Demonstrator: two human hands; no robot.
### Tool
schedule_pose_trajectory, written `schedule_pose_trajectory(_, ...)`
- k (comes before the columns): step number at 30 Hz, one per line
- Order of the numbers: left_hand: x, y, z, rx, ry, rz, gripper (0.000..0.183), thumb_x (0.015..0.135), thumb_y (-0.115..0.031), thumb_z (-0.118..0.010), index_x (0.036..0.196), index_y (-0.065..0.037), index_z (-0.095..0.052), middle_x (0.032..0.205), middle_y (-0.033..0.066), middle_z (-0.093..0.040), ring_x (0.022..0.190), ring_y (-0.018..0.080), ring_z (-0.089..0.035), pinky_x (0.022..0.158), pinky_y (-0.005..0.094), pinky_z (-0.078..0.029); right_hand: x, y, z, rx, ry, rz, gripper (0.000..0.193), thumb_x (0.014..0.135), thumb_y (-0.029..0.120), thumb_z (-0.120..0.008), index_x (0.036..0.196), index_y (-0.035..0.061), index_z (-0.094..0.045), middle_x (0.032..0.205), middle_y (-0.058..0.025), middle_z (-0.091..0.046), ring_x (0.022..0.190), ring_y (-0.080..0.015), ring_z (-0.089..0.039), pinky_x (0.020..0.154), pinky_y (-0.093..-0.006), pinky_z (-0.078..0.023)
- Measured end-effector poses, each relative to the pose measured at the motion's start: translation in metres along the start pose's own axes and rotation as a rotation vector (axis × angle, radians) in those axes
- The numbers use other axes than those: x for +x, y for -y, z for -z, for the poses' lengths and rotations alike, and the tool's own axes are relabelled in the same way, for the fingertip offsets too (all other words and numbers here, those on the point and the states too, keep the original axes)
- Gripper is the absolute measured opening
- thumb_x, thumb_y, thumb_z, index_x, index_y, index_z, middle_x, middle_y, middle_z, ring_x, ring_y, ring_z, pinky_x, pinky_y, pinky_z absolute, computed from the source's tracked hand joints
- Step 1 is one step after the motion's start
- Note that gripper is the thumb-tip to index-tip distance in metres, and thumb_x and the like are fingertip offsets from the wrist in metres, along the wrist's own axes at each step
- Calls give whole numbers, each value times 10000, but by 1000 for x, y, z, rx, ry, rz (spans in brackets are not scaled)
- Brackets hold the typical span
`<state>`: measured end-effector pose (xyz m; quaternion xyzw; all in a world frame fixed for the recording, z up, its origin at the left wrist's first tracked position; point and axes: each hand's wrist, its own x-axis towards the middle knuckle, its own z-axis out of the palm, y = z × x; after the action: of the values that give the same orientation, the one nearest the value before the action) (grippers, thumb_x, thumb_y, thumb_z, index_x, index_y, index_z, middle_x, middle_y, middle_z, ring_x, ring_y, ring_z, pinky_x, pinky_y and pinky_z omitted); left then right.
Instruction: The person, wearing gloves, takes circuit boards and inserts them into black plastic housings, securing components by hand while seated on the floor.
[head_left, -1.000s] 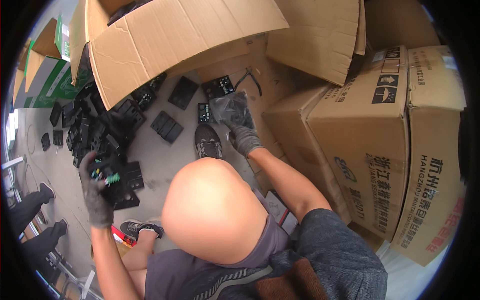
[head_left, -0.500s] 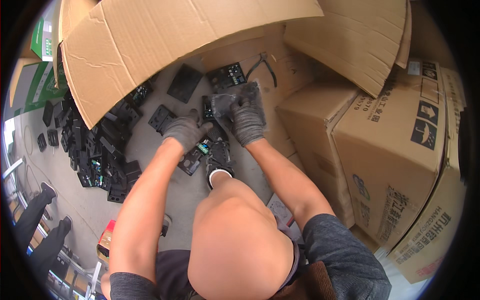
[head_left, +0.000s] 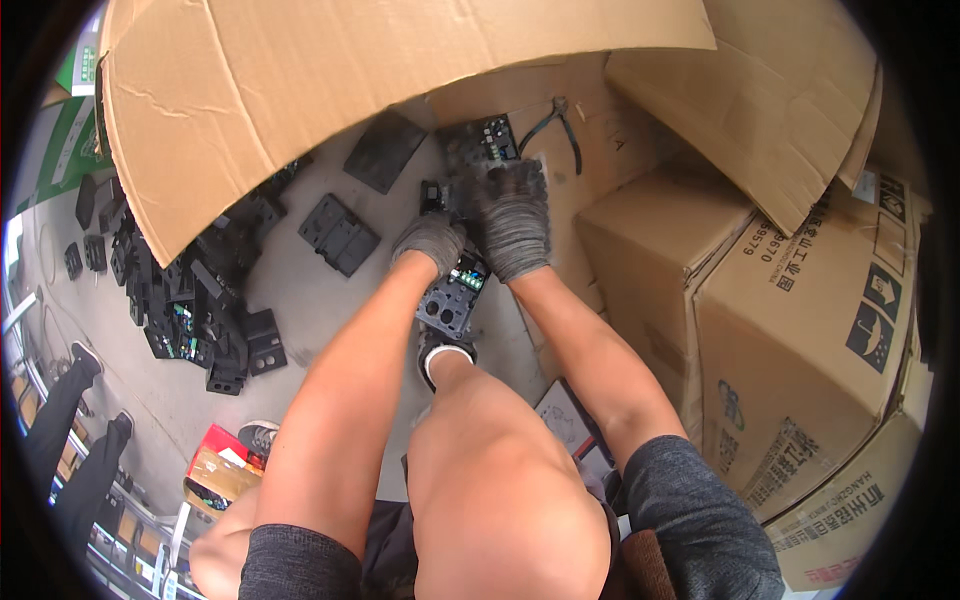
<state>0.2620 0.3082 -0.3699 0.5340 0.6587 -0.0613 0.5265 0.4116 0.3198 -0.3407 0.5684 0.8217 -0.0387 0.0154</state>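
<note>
My left hand [head_left: 430, 242], in a grey glove, is closed at the upper end of a black plastic housing [head_left: 450, 306] with a circuit board and green connectors. The housing lies over my shoe [head_left: 440, 340]. My right hand [head_left: 516, 232], gloved the same way, is just to the right over a dusty dark panel [head_left: 512, 178]; its fingers are smeared by motion. Beyond it lies another black housing with an exposed circuit board [head_left: 482, 140]. To the left are an empty-looking black housing [head_left: 338, 234] and a flat black panel [head_left: 385, 152].
Pliers [head_left: 558, 130] lie on cardboard at the far right. A heap of black housings [head_left: 190, 300] covers the left floor. A cardboard flap [head_left: 380, 60] overhangs the work area. Large cartons [head_left: 800, 330] stand at right; another person's legs [head_left: 70, 420] show at left.
The housing by my shoe has shifted right and now lies over the shoe. My left hand has moved right, close beside my right hand. The view has shifted slightly.
</note>
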Motion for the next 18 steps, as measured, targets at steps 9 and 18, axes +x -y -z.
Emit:
schedule_pose_trajectory(9, -26, -40, 9, 309, 9, -286, 339, 985, -274, -468, 1107, -59, -699, 1026, 259, -692, 947, 440, -677, 824, 527, -545, 43, -51, 19, 84, 462, -118, 285, 883, 223, -633, 1072, 33, -732, 1079, -212, -729, 1041, -387, -701, 890, -449, -554)
schedule_pose_trajectory(18, -44, -26, 9, 86, -50, -44, 399, 943, -347, -541, 1169, -63, -709, 1127, 258, -686, 1059, 404, -669, 933, 490, -526, 31, -64, 10, 269, 249, -210, 361, 871, 153, -613, 1205, 19, -585, 1024, -254, -699, 941, -447, -666, 801, -521, -529)
